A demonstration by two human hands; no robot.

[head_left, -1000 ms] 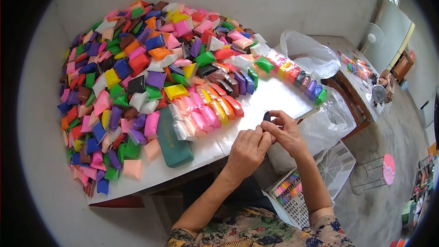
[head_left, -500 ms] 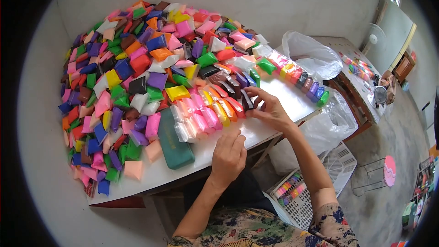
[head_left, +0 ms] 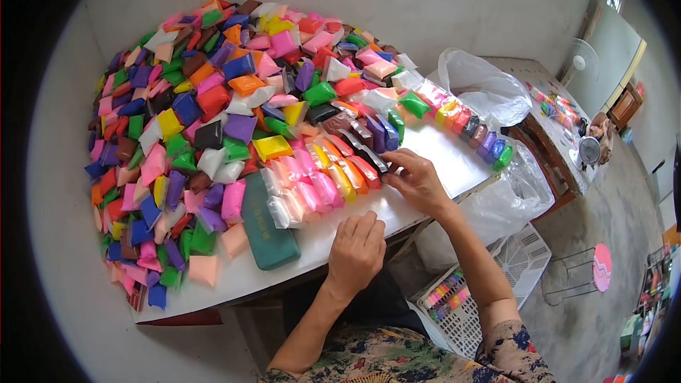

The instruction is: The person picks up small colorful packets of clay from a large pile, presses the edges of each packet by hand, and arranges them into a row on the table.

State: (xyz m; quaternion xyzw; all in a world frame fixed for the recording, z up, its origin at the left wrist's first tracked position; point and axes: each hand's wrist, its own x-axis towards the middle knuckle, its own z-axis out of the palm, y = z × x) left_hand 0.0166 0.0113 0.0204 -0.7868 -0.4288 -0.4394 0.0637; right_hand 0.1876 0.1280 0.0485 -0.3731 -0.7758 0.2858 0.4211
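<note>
My right hand (head_left: 417, 183) pinches the near end of a black packet (head_left: 373, 156) between thumb and fingers. That packet lies along the right side of a row of packets in clear film, beside a red packet (head_left: 364, 170). Further left in the row come orange, yellow (head_left: 341, 181), pink (head_left: 325, 186) and whitish packets (head_left: 284, 211). A brown packet (head_left: 339, 125) and blue and purple ones (head_left: 386, 131) sit just beyond the black one. Near the table's front edge, my left hand (head_left: 357, 248) is closed, fingers curled, with nothing visible in it.
A large heap of coloured packets (head_left: 206, 110) covers the table's left and back. A green case (head_left: 271, 230) lies left of the row. A finished-looking strip of packets (head_left: 468, 122) lies at right, near plastic bags (head_left: 489, 206). Below are a white crate (head_left: 464, 315) and a stool (head_left: 601, 267).
The black packet has tipped down from a more upright position to lie along the row. My right hand has shifted slightly with it. My left hand has moved slightly toward me.
</note>
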